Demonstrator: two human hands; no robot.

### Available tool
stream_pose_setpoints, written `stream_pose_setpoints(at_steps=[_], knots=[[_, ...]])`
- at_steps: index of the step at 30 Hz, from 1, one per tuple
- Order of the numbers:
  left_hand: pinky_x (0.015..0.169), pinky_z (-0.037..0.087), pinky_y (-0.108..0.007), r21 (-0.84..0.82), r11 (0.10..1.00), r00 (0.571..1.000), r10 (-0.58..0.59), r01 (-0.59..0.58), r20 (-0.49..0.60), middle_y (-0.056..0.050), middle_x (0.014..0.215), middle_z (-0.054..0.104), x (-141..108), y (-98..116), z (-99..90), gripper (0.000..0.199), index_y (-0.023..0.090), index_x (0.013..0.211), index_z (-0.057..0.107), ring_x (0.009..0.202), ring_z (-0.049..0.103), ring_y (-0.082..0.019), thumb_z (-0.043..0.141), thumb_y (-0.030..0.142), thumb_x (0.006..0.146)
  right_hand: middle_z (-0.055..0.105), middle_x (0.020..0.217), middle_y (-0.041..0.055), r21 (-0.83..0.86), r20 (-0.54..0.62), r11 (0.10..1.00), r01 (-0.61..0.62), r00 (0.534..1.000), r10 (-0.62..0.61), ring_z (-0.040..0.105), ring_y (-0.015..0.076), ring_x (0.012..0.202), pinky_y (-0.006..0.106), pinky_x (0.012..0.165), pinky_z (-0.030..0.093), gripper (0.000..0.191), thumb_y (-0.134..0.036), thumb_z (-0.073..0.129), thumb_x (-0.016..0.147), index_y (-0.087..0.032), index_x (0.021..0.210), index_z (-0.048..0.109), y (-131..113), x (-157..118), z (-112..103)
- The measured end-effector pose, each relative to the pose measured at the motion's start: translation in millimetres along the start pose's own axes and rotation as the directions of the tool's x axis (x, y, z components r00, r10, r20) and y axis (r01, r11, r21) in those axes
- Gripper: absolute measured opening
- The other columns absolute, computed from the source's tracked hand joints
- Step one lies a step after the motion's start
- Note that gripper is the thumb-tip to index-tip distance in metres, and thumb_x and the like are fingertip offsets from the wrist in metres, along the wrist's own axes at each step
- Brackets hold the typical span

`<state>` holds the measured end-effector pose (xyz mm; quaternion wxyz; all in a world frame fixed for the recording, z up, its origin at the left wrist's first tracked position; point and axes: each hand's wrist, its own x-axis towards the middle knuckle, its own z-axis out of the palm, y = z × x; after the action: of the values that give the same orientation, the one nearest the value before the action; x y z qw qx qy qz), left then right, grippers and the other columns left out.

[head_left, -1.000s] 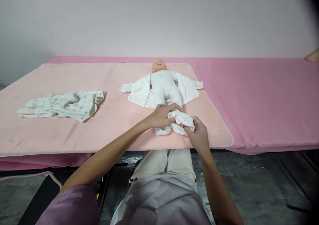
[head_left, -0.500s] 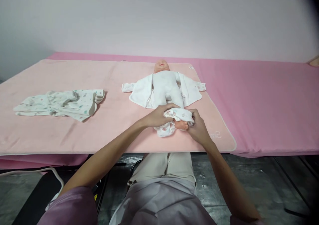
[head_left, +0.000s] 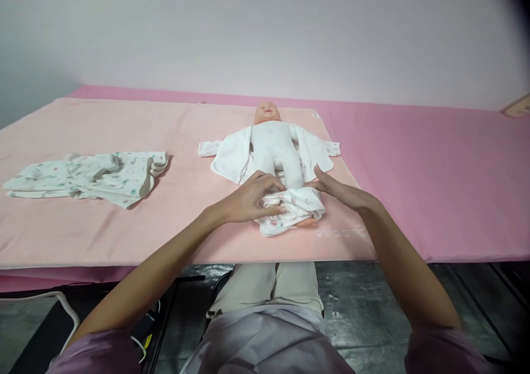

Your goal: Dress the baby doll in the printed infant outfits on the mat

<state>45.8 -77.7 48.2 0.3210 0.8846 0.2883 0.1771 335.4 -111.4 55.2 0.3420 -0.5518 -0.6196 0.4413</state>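
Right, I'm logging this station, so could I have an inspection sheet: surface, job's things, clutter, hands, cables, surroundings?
Surface: pale pink mat over brighter pink cloth.
Job's things: doll face up, jacket spread either side; pants bunched at its lower legs, one foot showing.
Clutter: folded clothes on the mat, left of the doll.
Hands: left hand spread on the pants; right hand, thumb raised, by their upper edge.
Cables: apparently a pale cord, lower left.
Surroundings: pale wall, dark floor.

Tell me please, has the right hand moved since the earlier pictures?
Yes. Against the near edge of the pale pink mat, the right hand has moved farther away from the person, toward the torso of the doll.
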Motion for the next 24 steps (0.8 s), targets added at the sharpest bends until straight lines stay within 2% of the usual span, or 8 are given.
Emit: stream_pose_setpoints(at_steps=[3, 4, 8, 12, 15, 18, 20, 24], knots=[[0.098, 0.047, -0.038, -0.053, 0.999, 1.000, 0.003, -0.004, -0.028, -0.007, 0.117, 0.070, 5.5, -3.9, -0.8, 0.043, 0.023, 0.117, 0.068, 0.111, 0.059, -0.025, 0.064, 0.062, 0.098, 0.069, 0.074, 0.0059, -0.074, 0.234, 0.995, -0.061, 0.969, 0.077, 0.064, 0.0250, 0.075, 0.039, 0.071, 0.053, 0.061, -0.079, 0.057, 0.095, -0.023, 0.075, 0.071, -10.6, 19.0, 5.3], [0.096, 0.047, -0.037, -0.076, 0.997, 0.999, -0.006, 0.003, -0.040, -0.006, 0.113, 0.070, 7.4, -5.2, -1.1, 0.041, 0.023, 0.113, 0.068, 0.106, 0.059, -0.024, 0.061, 0.061, 0.101, 0.069, 0.075, 0.0058, -0.110, 0.262, 0.992, -0.054, 0.962, 0.081, 0.061, 0.0236, 0.072, 0.036, 0.066, 0.049, 0.060, -0.078, 0.058, 0.095, -0.023, 0.075, 0.071, -13.9, 24.8, 8.2], [0.086, 0.047, -0.034, -0.216, 0.974, 0.996, -0.075, 0.065, -0.041, -0.004, 0.093, 0.063, 13.1, -9.9, -3.6, 0.047, 0.020, 0.094, 0.065, 0.091, 0.057, -0.020, 0.042, 0.058, 0.109, 0.060, 0.070, 0.0022, -0.265, 0.292, 0.964, 0.021, 0.955, 0.060, 0.048, 0.0159, 0.062, 0.029, 0.055, 0.032, 0.054, -0.071, 0.062, 0.094, -0.022, 0.072, 0.063, -24.3, 36.7, 21.0], [0.074, 0.044, -0.031, -0.319, 0.938, 0.991, -0.132, 0.136, 0.034, -0.002, 0.087, 0.059, 16.3, -14.3, -4.9, 0.047, 0.020, 0.094, 0.065, 0.083, 0.055, -0.018, 0.045, 0.061, 0.107, 0.062, 0.078, 0.0011, -0.324, 0.320, 0.940, 0.108, 0.947, 0.001, 0.050, 0.0151, 0.065, 0.027, 0.058, 0.033, 0.044, -0.064, 0.060, 0.097, -0.023, 0.082, 0.064, -32.3, 34.0, 26.8], [0.080, 0.047, -0.033, -0.239, 0.958, 0.988, -0.147, 0.156, 0.056, -0.004, 0.087, 0.060, 18.6, -16.2, -3.7, 0.052, 0.020, 0.093, 0.065, 0.086, 0.057, -0.020, 0.037, 0.060, 0.108, 0.062, 0.078, -0.0005, -0.302, 0.391, 0.945, 0.124, 0.920, 0.005, 0.051, 0.0153, 0.067, 0.027, 0.059, 0.035, 0.039, -0.063, 0.066, 0.094, -0.024, 0.092, 0.069, -35.8, 32.9, 25.3], [0.095, 0.047, -0.038, -0.127, 0.972, 0.980, -0.195, 0.199, 0.041, -0.004, 0.089, 0.062, 20.2, -17.0, -1.0, 0.051, 0.022, 0.090, 0.068, 0.098, 0.060, -0.024, 0.036, 0.058, 0.108, 0.065, 0.085, 0.0006, -0.215, 0.355, 0.969, 0.122, 0.934, -0.038, 0.054, 0.0165, 0.073, 0.027, 0.063, 0.039, 0.039, -0.062, 0.069, 0.092, -0.024, 0.099, 0.072, -33.2, 33.6, 24.0], [0.101, 0.046, -0.037, -0.150, 0.965, 0.977, -0.213, 0.215, 0.030, -0.004, 0.096, 0.065, 20.4, -17.8, 2.0, 0.045, 0.023, 0.094, 0.070, 0.106, 0.061, -0.025, 0.039, 0.053, 0.107, 0.066, 0.088, 0.0013, -0.169, 0.292, 0.978, 0.124, 0.954, -0.070, 0.054, 0.0162, 0.075, 0.027, 0.064, 0.041, 0.039, -0.062, 0.067, 0.095, -0.023, 0.100, 0.072, -27.5, 33.7, 24.7], [0.088, 0.047, -0.032, -0.331, 0.931, 0.982, -0.181, 0.156, -0.048, -0.005, 0.099, 0.066, 18.7, -21.5, 13.9, 0.031, 0.019, 0.096, 0.067, 0.098, 0.061, -0.020, 0.050, 0.044, 0.103, 0.069, 0.090, 0.0017, -0.117, 0.154, 0.990, 0.079, 0.986, -0.061, 0.055, 0.0141, 0.074, 0.026, 0.065, 0.041, 0.035, -0.055, 0.068, 0.095, -0.020, 0.101, 0.074, -11.7, 31.6, 27.3]])
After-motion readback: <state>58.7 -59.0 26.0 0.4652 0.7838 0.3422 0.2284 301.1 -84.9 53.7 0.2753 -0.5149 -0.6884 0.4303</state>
